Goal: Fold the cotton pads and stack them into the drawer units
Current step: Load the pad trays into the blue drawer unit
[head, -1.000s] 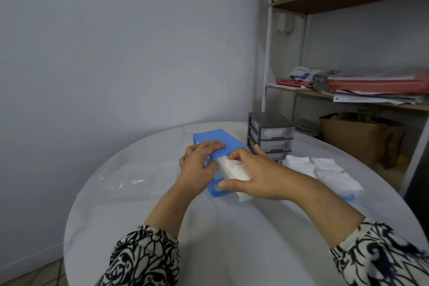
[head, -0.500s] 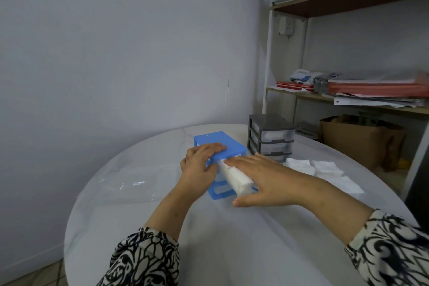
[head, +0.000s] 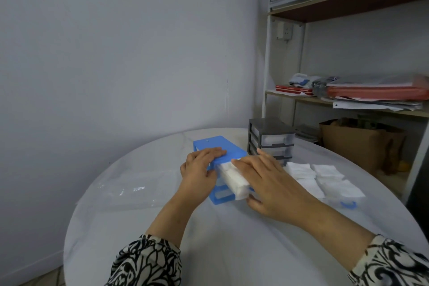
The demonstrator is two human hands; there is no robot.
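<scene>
A blue drawer unit (head: 218, 146) stands mid-table. Its top drawer is pulled out toward me and filled with folded white cotton pads (head: 233, 177). My left hand (head: 200, 170) rests on the unit's top and left side, fingers laid flat across the lid. My right hand (head: 267, 183) lies over the pads in the drawer with straight fingers, thumb under the drawer's front. A grey drawer unit (head: 271, 140) stands behind to the right, with pads visible in its top drawer. Several loose white cotton pads (head: 325, 179) lie on the table to the right.
The round white table (head: 232, 246) has a crumpled clear plastic sheet (head: 130, 190) at the left. A small blue piece (head: 347, 205) lies by the loose pads. A shelf with papers and a brown bag (head: 362, 144) stands at the right, beyond the table edge.
My right hand has flattened over the pads and pressed them down into the blue unit's open drawer. My left hand has stayed on the unit.
</scene>
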